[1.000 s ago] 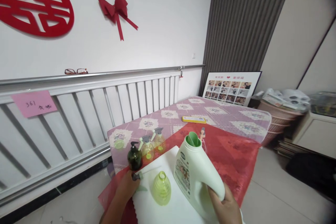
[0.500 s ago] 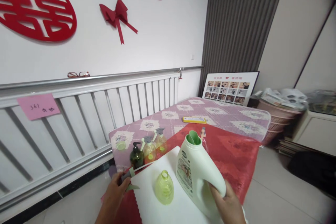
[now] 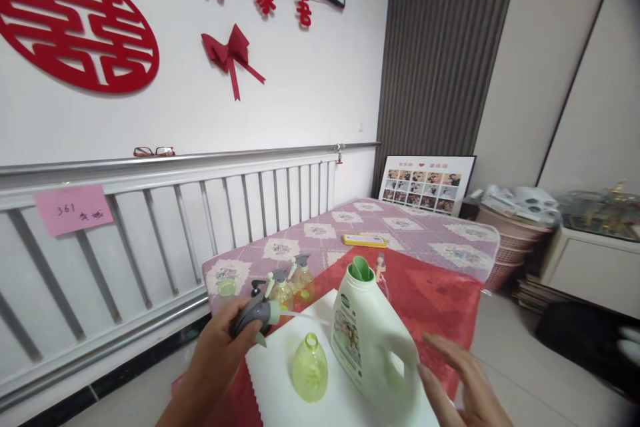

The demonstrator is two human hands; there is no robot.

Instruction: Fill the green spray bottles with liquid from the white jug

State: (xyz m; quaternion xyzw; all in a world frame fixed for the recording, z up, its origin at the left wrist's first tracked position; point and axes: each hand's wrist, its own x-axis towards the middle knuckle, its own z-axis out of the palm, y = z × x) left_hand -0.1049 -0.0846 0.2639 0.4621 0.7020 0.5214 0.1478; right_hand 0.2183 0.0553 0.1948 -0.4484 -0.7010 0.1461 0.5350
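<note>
My left hand (image 3: 227,340) is closed around a grey and pale-green spray nozzle (image 3: 257,313), whose thin dip tube points to the right above the white board. Upright on the white board (image 3: 273,373) stands a yellow-green bottle (image 3: 311,370) with its neck uncovered. Just right of it is a large pale-green detergent jug (image 3: 363,333), upright, with its green pouring spout showing and no cap on. My right hand (image 3: 463,380) is beside the jug's handle, fingers stretched out and apart, holding nothing.
Behind the board, several spray and pump bottles (image 3: 283,290) stand on the floral tablecloth (image 3: 320,230). A red cloth (image 3: 430,293) lies under the board. Farther back lies a yellow-edged box (image 3: 364,241). A white radiator (image 3: 225,207) runs along the left side.
My right hand has let go of the jug's handle and opened beside it. My left hand has raised the spray nozzle and brought it right, towards the yellow-green bottle. The view has tilted up slightly.
</note>
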